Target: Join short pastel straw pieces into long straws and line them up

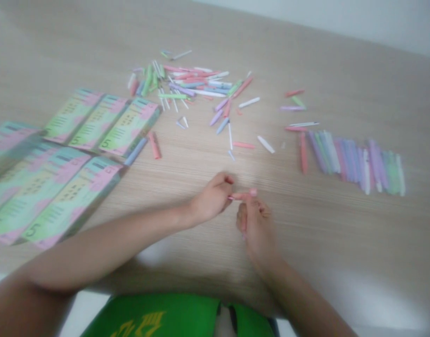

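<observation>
Pink pen piece (242, 195); pastel pen row (352, 159); green-pink boxes (99, 122); light woodgrain table (341, 84).

Seven flat boxes (95, 124) lie on the table (341, 243): three in a far row, four nearer beside them. Right of the boxes sits one loose heap of pen parts (190, 86), too many and too blurred to count. Farther right, one row of pens (352, 161), roughly twenty. Two hands, one pink pen (241, 195).
</observation>
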The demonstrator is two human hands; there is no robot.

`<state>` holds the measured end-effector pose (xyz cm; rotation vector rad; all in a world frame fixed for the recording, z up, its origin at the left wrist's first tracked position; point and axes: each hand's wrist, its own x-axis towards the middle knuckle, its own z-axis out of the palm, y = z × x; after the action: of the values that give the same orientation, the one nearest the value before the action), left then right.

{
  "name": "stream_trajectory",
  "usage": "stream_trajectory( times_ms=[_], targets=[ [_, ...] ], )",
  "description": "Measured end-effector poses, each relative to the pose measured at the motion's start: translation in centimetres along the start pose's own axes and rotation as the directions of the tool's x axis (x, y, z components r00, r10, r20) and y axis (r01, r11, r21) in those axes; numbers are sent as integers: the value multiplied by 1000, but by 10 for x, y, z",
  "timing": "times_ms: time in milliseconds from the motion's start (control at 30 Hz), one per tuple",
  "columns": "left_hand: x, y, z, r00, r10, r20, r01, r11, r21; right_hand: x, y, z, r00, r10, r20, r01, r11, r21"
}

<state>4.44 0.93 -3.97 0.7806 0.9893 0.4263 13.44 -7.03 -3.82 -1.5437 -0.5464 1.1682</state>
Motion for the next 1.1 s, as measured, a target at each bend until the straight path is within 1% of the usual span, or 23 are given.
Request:
stream_trajectory(
  times_ms=[67,100,167,200,267,333,400,433,500,600,667,733,833,900,1033,1100],
  targets=[
    [-1,0,0,999,34,-7,-35,999,-32,0,-4,-3,1000,12,-14,-12,1000,-16],
    [-1,-1,0,998,66,-11,-66,997,-26,1,-6,-5,999,-12,-47,9,998,-65],
    [-2,-4,-1,991,134,-22,-134,991,22,0,-9,-8,980,-144,-135,105,960,-259],
    [-3,-6,-2,986,164,-26,-163,985,57,-1,-9,-9,961,-227,-161,151,912,-382],
    [-4,-9,-4,975,221,-25,-216,967,136,-3,-6,-8,927,-348,-143,197,773,-603],
    [-8,-9,-4,959,283,-21,-272,937,218,-6,-1,-6,925,-375,-61,209,635,-744],
    [-11,-8,-3,942,336,-3,-321,901,291,-6,6,-5,927,-374,14,224,524,-822],
    [-13,-6,-2,935,355,14,-340,883,323,-5,9,-4,922,-385,35,234,483,-844],
    [-15,-2,0,925,375,64,-370,847,382,-2,13,-4,902,-429,50,256,438,-862],
    [-16,2,2,902,403,156,-427,768,477,2,15,-5,874,-484,54,290,427,-856],
    [-15,2,2,884,423,201,-459,697,550,2,15,-5,868,-493,66,305,424,-853],
    [-16,1,1,868,448,215,-479,641,600,2,15,-5,867,-492,73,312,424,-850],
    [-19,-3,3,846,494,201,-497,596,631,1,15,-3,870,-487,73,319,445,-837],
    [-21,-6,5,842,510,174,-484,574,660,2,16,-1,876,-481,44,311,493,-813],
    [-25,-10,12,842,533,84,-415,540,732,4,15,2,883,-460,-100,281,686,-672],
    [-26,-9,16,837,542,71,-386,494,779,3,14,2,884,-451,-123,281,724,-630]
  ],
)
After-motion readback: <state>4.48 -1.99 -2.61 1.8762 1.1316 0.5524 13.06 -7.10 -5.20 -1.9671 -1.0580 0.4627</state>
